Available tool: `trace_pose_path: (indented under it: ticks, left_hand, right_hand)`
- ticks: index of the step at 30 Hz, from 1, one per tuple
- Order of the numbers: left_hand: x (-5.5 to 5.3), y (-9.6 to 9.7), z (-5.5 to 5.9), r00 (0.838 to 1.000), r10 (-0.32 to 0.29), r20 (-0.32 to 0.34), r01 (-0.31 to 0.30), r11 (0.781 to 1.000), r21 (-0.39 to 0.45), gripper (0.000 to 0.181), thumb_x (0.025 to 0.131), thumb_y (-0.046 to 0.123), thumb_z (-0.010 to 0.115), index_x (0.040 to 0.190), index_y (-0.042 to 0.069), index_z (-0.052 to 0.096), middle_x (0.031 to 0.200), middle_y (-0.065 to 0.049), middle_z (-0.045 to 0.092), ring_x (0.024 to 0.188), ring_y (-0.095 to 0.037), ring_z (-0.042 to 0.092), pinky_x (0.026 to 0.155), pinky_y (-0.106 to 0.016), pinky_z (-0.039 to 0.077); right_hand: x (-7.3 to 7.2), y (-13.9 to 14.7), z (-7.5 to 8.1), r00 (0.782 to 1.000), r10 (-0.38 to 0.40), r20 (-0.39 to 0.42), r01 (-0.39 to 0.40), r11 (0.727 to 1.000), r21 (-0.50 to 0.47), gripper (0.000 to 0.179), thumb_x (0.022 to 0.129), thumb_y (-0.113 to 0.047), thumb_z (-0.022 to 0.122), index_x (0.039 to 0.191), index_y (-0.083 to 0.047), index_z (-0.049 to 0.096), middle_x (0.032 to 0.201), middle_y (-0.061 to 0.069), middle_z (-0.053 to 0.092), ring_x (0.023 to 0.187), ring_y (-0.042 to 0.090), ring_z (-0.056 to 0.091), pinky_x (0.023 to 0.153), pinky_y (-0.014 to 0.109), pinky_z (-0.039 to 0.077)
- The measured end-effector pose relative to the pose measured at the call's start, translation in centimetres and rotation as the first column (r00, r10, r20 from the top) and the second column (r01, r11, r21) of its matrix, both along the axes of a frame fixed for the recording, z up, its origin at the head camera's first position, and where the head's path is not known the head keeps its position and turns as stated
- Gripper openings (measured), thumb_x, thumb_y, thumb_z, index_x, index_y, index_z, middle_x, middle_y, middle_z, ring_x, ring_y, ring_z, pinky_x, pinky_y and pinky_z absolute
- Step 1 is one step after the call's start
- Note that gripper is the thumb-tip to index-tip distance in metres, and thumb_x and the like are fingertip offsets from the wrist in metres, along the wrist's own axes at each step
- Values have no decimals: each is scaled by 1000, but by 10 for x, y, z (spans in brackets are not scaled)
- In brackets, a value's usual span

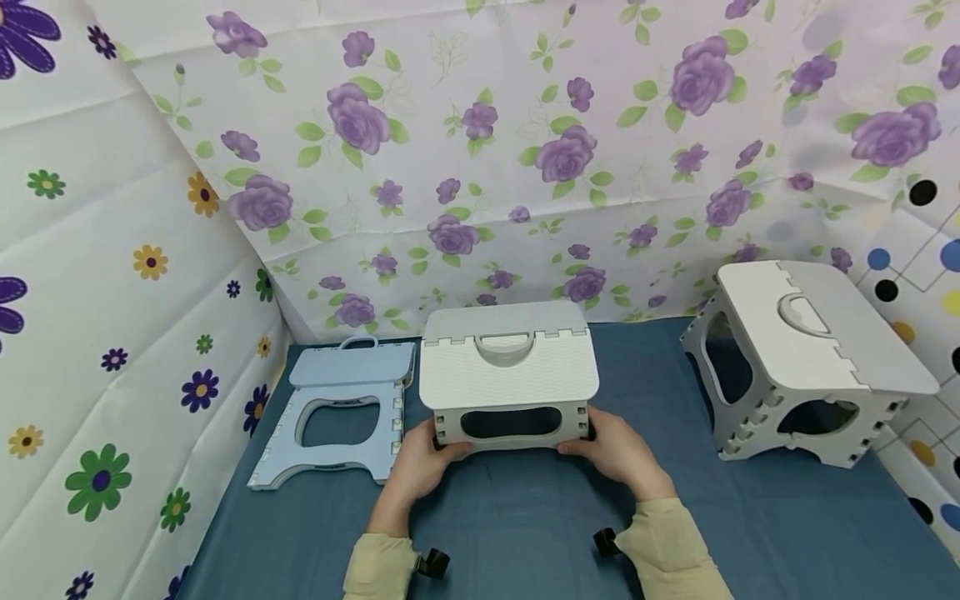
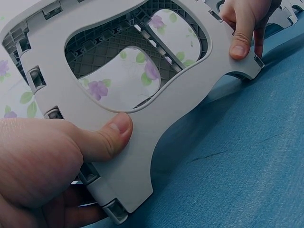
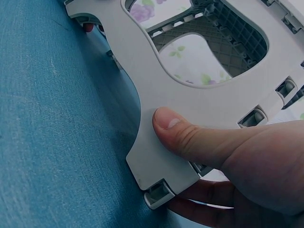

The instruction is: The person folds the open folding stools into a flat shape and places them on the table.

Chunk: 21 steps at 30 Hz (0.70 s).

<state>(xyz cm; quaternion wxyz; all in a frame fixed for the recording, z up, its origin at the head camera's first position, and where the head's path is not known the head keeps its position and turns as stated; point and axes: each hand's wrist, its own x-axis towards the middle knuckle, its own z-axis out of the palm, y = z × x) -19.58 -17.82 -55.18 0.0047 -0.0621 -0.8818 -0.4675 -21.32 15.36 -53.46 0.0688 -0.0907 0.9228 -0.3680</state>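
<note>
An unfolded folding step stool [image 1: 508, 367], white and grey with a handle in its top, is upright in the middle of the head view. My left hand [image 1: 418, 460] grips the lower left leg, the thumb lying on the front panel in the left wrist view. On the lower right leg, my right hand [image 1: 621, 450] has the same kind of grip, its thumb [image 3: 183, 135] across the panel and the other fingers behind the edge. Through the panel's opening the ribbed underside shows. Some fingers of both hands are hidden behind the legs.
A blue folding stool [image 1: 341, 417], folded flat, lies left of my left hand. At the right a larger white-and-grey folding stool [image 1: 802, 358] stands unfolded. Blue cloth [image 1: 525, 533] covers the table, and flowered sheets [image 1: 480, 167] hang behind and at the sides.
</note>
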Motion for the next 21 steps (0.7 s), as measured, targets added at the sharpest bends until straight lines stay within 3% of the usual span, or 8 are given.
trace_pose_path:
  ticks: [21]
  left_hand:
    - [2,1,0,1000,-24,-8,24,999,38,48,97,19,83,140,10,65,128,-11,73,112,-28,73,90,-45,60]
  right_hand:
    - [-1,1,-3,1000,3,-4,-3,1000,3,45,92,-29,88,131,-14,71,117,2,76,106,22,70,93,53,56]
